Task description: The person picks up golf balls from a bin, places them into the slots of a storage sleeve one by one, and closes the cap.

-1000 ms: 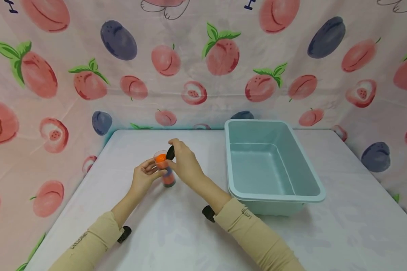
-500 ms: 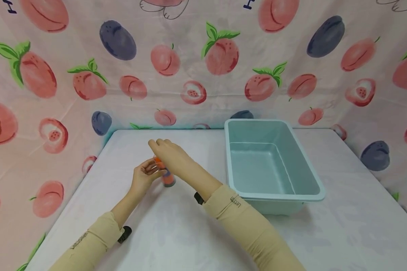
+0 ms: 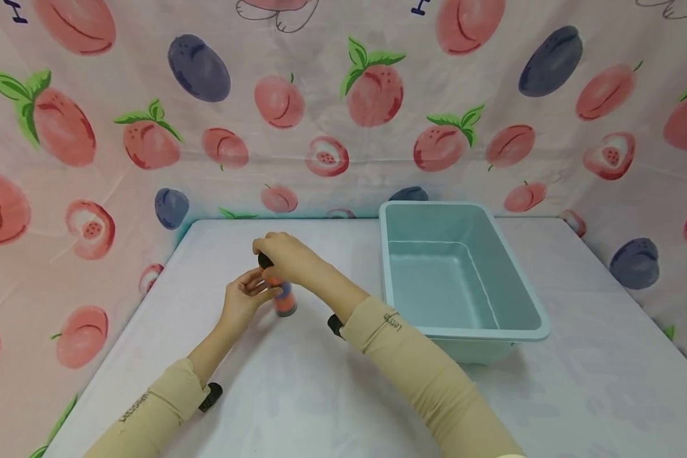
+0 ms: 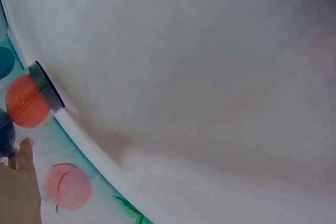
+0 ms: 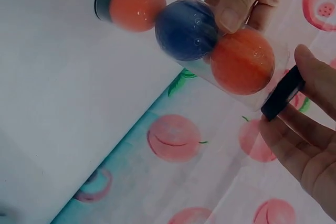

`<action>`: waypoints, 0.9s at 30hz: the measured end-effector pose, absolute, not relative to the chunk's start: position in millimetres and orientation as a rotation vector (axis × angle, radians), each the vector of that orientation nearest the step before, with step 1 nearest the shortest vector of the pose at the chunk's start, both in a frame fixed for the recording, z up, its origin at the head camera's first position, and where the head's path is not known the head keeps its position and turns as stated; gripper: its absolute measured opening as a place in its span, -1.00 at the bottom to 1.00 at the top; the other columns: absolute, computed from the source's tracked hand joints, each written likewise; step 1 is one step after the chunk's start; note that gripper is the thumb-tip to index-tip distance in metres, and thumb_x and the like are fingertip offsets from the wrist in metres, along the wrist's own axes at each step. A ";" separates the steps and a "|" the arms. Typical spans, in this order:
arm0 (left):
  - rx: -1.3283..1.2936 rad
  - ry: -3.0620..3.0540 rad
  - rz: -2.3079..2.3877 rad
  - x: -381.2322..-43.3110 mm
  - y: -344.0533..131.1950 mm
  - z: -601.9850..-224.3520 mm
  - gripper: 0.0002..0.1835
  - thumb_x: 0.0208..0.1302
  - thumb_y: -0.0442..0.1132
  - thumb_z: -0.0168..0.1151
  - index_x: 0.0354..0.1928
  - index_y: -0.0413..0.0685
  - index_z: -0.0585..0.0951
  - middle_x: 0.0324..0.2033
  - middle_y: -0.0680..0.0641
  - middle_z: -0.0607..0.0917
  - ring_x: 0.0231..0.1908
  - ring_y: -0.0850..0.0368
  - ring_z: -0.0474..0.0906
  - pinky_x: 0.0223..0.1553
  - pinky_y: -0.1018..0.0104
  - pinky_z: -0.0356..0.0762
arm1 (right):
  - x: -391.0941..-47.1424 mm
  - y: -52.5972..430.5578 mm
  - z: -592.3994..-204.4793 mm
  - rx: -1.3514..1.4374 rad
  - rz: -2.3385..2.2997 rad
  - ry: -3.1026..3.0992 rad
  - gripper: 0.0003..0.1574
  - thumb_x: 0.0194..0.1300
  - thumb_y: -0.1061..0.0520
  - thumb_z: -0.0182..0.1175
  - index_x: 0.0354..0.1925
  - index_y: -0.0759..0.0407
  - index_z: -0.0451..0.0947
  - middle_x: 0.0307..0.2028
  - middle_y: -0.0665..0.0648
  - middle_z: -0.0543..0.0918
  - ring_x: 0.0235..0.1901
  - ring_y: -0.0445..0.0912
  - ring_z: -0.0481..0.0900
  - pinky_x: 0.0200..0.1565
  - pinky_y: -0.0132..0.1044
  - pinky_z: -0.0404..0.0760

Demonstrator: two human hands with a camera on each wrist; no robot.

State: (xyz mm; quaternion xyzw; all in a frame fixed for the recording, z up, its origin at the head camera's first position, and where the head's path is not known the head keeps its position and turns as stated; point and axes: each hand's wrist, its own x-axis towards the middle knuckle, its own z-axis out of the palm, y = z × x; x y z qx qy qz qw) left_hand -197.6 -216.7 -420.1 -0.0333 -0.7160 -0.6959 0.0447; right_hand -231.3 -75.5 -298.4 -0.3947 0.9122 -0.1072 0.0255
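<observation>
A clear tube (image 3: 286, 305) with a dark base stands slightly tilted on the table, holding three balls. In the right wrist view, an orange ball (image 5: 137, 4) is at the base, a blue ball (image 5: 187, 30) in the middle and another orange ball (image 5: 242, 61) by the mouth. My left hand (image 3: 245, 298) grips the tube's side between thumb and fingers. A black lid (image 5: 283, 93) is pinched in my right hand (image 3: 291, 257) at the tube's mouth. The lid sits at an angle to the rim; whether they touch, I cannot tell. The left wrist view shows the tube's base end and a hand's fingertips.
A pale blue-green plastic basin (image 3: 464, 334) stands to the right of my hands. Behind the white-covered table (image 3: 275, 394) hangs a fruit-print cloth (image 3: 332, 83). A black wrist device (image 3: 210, 397) shows below the left sleeve.
My right hand has moved left, bringing the lid from beside the tube to its mouth, and it turned on the way. My left hand and the tube have stayed in place.
</observation>
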 end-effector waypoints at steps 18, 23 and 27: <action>-0.059 -2.212 -2.092 -197.2 -216.7 -421.2 -0.37 0.06 -0.50 0.32 0.22 -0.42 0.36 -0.26 0.46 0.63 -0.14 0.54 0.57 -0.04 0.59 0.54 | -249.4 -74.0 -294.5 -1.282 -0.234 2.715 -0.73 0.13 0.15 0.36 -0.19 0.23 0.60 -0.19 0.09 0.65 -0.18 -0.11 0.50 -0.11 -0.34 0.49; -0.050 -2.207 -2.101 -198.1 -216.3 -420.9 -0.37 0.06 -0.50 0.32 0.22 -0.41 0.36 -0.26 0.45 0.64 -0.15 0.54 0.58 -0.05 0.58 0.55 | -251.3 -75.0 -292.9 -1.282 -0.222 2.685 -0.67 0.15 0.15 0.34 -0.11 0.24 0.58 -0.12 0.10 0.64 -0.10 -0.09 0.52 -0.02 -0.32 0.51; -0.050 -2.216 -2.100 -199.0 -216.9 -421.5 -0.35 0.05 -0.50 0.33 0.24 -0.39 0.36 -0.24 0.44 0.63 -0.15 0.55 0.58 -0.05 0.57 0.56 | -252.1 -75.6 -291.8 -1.300 -0.199 2.673 -0.67 0.16 0.16 0.33 -0.10 0.24 0.58 -0.10 0.10 0.64 -0.08 -0.08 0.52 0.00 -0.31 0.51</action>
